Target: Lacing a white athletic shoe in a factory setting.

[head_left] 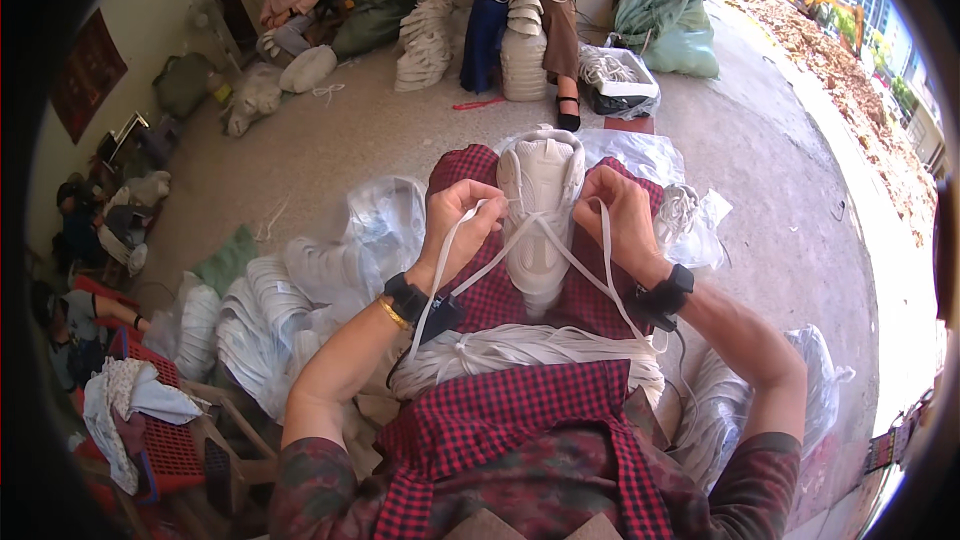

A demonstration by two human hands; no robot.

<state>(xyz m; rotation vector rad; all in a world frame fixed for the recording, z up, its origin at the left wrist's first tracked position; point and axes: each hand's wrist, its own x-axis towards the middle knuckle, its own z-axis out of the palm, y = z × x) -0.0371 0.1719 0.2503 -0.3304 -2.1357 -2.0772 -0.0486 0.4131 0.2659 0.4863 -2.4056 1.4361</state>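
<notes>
A white shoe upper (541,260) lies lengthwise between my knees, on a red-and-black checked apron (482,290). One white shoelace (497,262) crosses over its front part, and both ends run out to the sides and hang in loops. My left hand (465,225) is closed at the upper's left edge, pinching the lace. On the opposite edge my right hand (620,220) is closed in a pinch on the lace's other side. The fingertips of both hands are partly hidden. Across my lap lies a thick bundle of white laces (530,355).
Plastic-wrapped stacks of white uppers (262,310) stand at my left, with more bagged uppers (715,400) at my right. A red plastic chair (175,445) is at lower left. Opposite sits a person (520,0) holding uppers, near a white box of laces (620,75).
</notes>
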